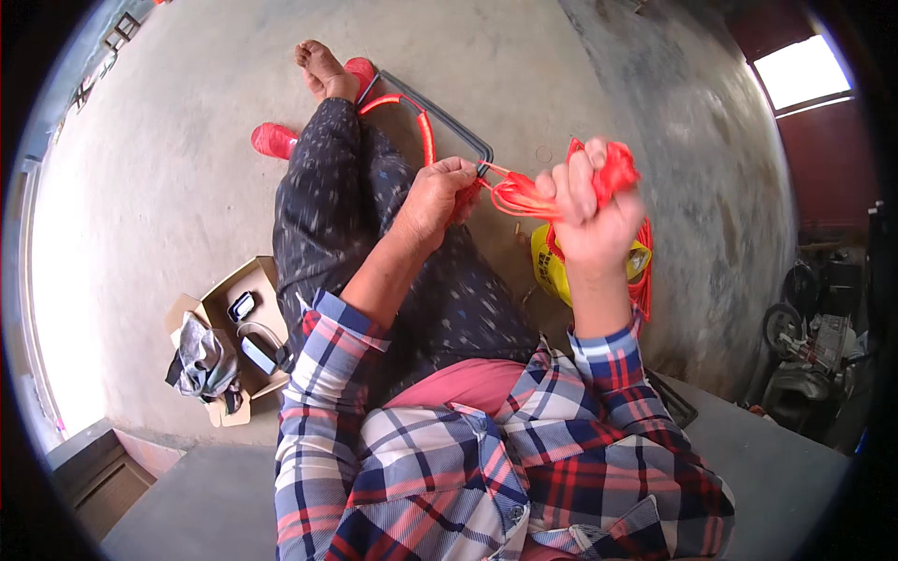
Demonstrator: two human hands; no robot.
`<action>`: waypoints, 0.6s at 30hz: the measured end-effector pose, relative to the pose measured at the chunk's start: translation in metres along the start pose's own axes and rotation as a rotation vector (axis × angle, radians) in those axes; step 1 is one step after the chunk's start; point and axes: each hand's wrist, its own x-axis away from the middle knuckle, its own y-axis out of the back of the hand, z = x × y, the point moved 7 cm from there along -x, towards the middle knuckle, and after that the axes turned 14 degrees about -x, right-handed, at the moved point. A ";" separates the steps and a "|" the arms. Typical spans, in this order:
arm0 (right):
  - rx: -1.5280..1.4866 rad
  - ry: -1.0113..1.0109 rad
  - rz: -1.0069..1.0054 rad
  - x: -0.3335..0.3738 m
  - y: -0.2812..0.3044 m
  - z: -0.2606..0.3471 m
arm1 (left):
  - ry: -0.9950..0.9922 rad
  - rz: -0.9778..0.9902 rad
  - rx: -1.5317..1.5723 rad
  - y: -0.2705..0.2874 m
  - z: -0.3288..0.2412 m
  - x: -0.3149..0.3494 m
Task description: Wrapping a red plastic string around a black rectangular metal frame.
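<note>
The left hand [435,198] has its grip pinched, thumb against fingers, on red strands right beside the corner of a dark grey, bent metal tube frame [449,126]; whether the fingertips also press on the tube is hidden. The right hand [591,210] is curled into a fist around a looped skein of bright red cord [524,196], which stretches between both hands beyond the lap, seemingly so the strands stay taut and untangled. A curved red-orange band with a pale stripe [428,140] arcs beside the frame. The frame slants over the lower legs toward a red slipper [360,73] by the bare foot [323,70], perhaps for steadiness. A yellow bag with red cord in it [550,266] stands on the concrete floor [486,56] near the right forearm, probably for easy reach.
</note>
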 end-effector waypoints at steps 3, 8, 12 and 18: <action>-0.014 -0.103 0.207 0.022 -0.046 -0.011 | 0.001 -0.018 0.037 0.001 -0.004 0.003; -0.023 -0.132 0.343 0.029 -0.091 0.007 | 0.001 -0.029 0.016 -0.001 -0.002 -0.002; -0.043 -0.256 0.404 0.060 -0.102 -0.017 | 0.041 -0.066 0.049 0.002 0.000 0.000; -0.175 -0.585 0.191 0.094 -0.097 -0.059 | 0.099 -0.053 -0.004 0.001 -0.003 -0.004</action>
